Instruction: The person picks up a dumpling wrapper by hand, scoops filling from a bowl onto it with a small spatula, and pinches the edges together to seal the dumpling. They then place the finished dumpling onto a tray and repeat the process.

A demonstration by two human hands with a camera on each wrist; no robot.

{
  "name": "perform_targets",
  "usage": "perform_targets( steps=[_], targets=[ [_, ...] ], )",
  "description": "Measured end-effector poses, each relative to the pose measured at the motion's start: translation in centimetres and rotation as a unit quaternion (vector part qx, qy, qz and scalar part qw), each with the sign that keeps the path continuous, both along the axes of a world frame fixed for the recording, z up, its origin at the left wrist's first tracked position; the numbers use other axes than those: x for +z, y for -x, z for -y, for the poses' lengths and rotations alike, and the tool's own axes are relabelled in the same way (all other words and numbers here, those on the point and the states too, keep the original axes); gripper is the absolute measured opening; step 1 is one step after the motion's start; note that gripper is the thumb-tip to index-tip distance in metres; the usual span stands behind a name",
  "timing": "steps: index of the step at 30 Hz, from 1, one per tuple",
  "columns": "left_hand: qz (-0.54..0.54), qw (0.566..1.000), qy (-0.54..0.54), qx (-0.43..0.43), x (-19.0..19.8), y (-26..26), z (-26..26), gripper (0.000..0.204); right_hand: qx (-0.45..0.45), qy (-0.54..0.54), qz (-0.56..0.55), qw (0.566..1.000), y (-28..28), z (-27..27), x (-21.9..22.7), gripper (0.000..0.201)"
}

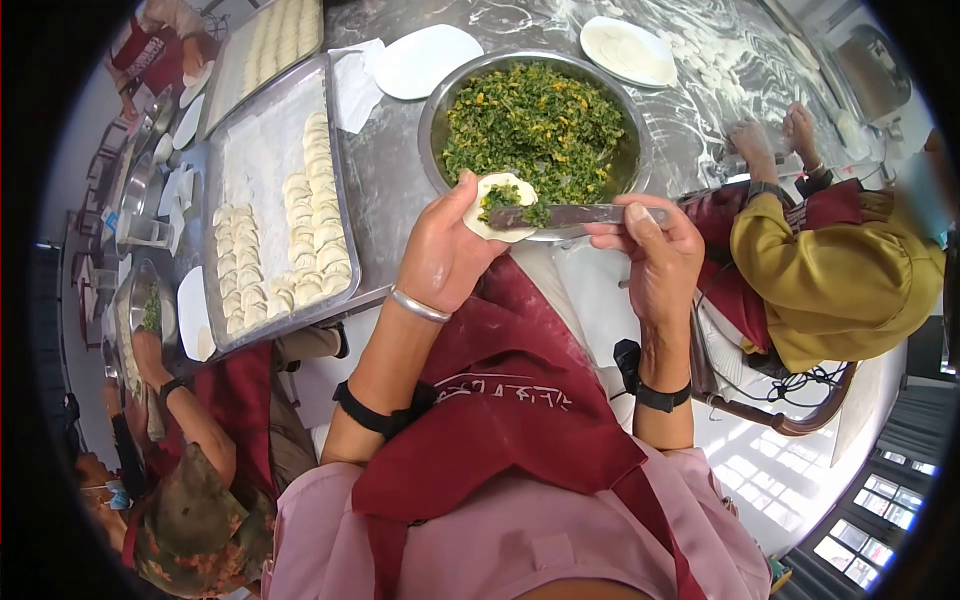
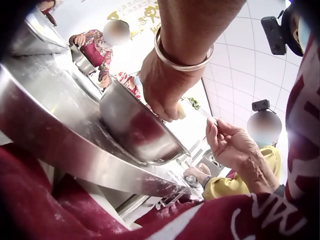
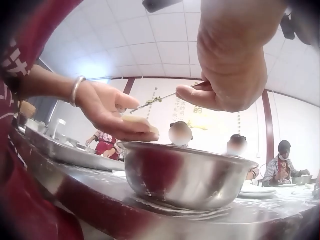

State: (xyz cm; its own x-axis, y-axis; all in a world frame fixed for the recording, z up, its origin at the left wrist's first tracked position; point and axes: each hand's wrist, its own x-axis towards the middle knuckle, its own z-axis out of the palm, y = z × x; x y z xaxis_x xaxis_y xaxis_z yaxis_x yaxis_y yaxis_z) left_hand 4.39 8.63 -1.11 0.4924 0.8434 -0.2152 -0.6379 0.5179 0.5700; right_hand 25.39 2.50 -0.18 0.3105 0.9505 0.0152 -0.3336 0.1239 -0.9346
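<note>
My left hand [image 1: 447, 250] holds a round dumpling wrapper [image 1: 478, 218] palm up, with the thumb at its edge. Chopped green filling [image 1: 497, 198] lies on the wrapper. The right hand [image 1: 662, 250] grips the end of a flat metal spatula [image 1: 585, 214], thumb on top. Its blade reaches over the wrapper, with a clump of greens [image 1: 537, 213] on it. Both hands are at the near rim of a large steel bowl [image 1: 428, 145] of chopped green and yellow filling [image 1: 530, 120]. In the right wrist view the wrapper [image 3: 140, 121] shows edge-on across the left fingers.
To the left, a metal tray [image 1: 350, 255] bears rows of folded dumplings [image 1: 318, 215]. A white plate [image 1: 428, 60] stands behind the bowl, and another holds wrappers [image 1: 628, 52]. Flour covers the far table [image 1: 510, 18]. A person in a yellow top [image 1: 840, 270] works close on the right.
</note>
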Motion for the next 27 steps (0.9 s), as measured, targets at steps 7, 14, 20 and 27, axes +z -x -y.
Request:
perform_targets(
  steps=[7, 14, 20, 27],
  targets=[
    [-0.041, 0.999, -0.018, -0.025, 0.2, 0.2, 0.7, 0.048, -0.017, 0.052, 0.003, 0.998, 0.1, -1.6, -1.2, 0.019],
    [-0.019, 0.999, 0.018, 0.024, 0.0, 1.2, 0.5, 0.049, -0.050, -0.010, -0.054, 0.997, 0.0, -1.6, -0.8, 0.018],
    [-0.027, 0.997, 0.021, 0.070, -0.1, 3.3, 0.3, 0.051, -0.052, -0.045, 0.318, 0.946, 0.4, -1.8, -2.2, 0.014],
    [-0.039, 0.997, 0.005, 0.061, 0.8, 3.6, 1.0, 0.051, 0.050, -0.141, 0.593, 0.791, 4.7, -1.9, -3.5, 0.022]
  ],
)
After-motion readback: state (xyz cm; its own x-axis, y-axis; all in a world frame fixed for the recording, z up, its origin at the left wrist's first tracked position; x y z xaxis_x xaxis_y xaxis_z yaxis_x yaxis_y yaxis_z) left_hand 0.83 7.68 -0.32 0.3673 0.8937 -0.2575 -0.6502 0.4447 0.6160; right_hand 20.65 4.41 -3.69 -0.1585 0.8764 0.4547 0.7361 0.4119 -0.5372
